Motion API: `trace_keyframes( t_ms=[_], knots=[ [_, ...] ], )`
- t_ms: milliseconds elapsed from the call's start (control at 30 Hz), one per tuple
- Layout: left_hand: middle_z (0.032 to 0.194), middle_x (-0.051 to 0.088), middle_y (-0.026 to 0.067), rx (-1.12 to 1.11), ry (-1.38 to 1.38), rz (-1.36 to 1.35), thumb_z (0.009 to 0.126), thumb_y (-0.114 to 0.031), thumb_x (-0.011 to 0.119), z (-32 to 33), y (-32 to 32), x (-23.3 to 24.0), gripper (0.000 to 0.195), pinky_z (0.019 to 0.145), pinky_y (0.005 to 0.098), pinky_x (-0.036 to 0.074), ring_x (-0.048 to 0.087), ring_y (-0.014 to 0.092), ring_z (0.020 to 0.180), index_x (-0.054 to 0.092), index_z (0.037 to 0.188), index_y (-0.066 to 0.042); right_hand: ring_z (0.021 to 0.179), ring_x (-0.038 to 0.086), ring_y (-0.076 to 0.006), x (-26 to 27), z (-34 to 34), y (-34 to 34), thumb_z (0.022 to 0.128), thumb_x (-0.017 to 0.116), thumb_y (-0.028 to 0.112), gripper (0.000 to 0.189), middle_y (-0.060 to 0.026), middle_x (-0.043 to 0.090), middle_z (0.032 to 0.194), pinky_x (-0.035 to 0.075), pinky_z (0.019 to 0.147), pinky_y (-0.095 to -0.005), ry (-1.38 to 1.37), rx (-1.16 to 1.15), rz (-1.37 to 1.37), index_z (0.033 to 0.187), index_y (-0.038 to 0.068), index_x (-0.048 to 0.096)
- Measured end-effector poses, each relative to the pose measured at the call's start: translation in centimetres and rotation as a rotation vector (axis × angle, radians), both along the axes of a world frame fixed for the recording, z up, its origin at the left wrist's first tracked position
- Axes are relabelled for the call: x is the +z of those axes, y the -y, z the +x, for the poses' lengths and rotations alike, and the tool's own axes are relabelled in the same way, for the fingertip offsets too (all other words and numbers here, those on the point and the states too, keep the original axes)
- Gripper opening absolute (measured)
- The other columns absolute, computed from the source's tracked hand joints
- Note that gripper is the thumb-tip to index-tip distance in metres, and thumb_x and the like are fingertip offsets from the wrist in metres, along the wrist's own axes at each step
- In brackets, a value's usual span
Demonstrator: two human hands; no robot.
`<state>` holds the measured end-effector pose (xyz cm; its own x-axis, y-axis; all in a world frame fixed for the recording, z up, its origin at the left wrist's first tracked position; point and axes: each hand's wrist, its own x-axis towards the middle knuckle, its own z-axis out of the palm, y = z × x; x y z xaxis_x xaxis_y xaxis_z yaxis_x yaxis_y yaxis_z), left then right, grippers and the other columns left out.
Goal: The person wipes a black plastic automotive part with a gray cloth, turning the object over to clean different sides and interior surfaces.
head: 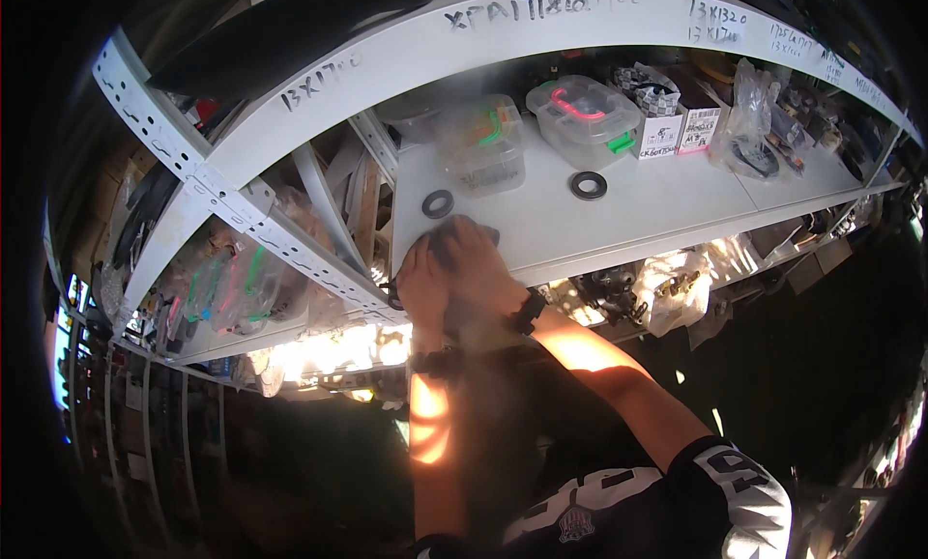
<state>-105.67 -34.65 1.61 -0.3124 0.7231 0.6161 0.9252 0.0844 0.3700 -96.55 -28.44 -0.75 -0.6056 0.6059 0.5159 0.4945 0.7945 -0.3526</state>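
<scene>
At the left front of the white metal shelf [565, 233], my left hand [423, 283] and my right hand [480, 265] are side by side, both gripping a dark grey item [444, 246]. Its kind is unclear, since my fingers cover most of it and the picture is hazy there. Just beyond my fingers lies a black ring-shaped seal [437, 194], flat on the shelf. A second black ring seal [589, 175] rests farther right, in front of a clear plastic box with a pink handle [580, 110].
Another clear lidded box [482, 146] stands behind the nearer seal. Small cartons [660, 136] and bagged parts [750, 146] line the shelf's right. A white perforated upright [290, 258] rises close to my left hand. Overhead runs a white beam [406, 44] bearing handwriting.
</scene>
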Motion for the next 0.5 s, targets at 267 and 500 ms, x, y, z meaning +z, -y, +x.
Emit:
trace_keyframes(
  t_ms=[267, 500],
  knots=[
    [0.113, 0.050, 0.0091, -0.100, -0.014, -0.041, 0.085, -0.019, 0.036, 3.3, -2.1, -0.5, 0.032, 0.086, 0.0377, 0.035, 0.047, 0.027, 0.102, 0.049, 0.112, -0.008, 0.111, 0.036, -0.0441, -0.5, 3.4, 0.4, 0.070, 0.052, 0.022, 0.049, -0.0334, 0.035, 0.121, 0.027, 0.095, -0.0466, -0.283, -0.212, 0.095, 0.111, -0.004, 0.047],
    [0.110, 0.049, 0.0095, -0.254, -0.100, 0.000, 0.084, -0.015, 0.039, 13.8, -4.9, -0.5, 0.030, 0.086, 0.0376, 0.035, 0.047, 0.027, 0.102, 0.048, 0.111, -0.007, 0.116, 0.036, -0.0348, 1.0, 15.3, -0.6, 0.075, 0.049, 0.030, 0.049, -0.0266, 0.036, 0.125, 0.025, 0.099, -0.0399, -0.167, -0.352, 0.001, 0.114, 0.000, 0.045]
  ],
)
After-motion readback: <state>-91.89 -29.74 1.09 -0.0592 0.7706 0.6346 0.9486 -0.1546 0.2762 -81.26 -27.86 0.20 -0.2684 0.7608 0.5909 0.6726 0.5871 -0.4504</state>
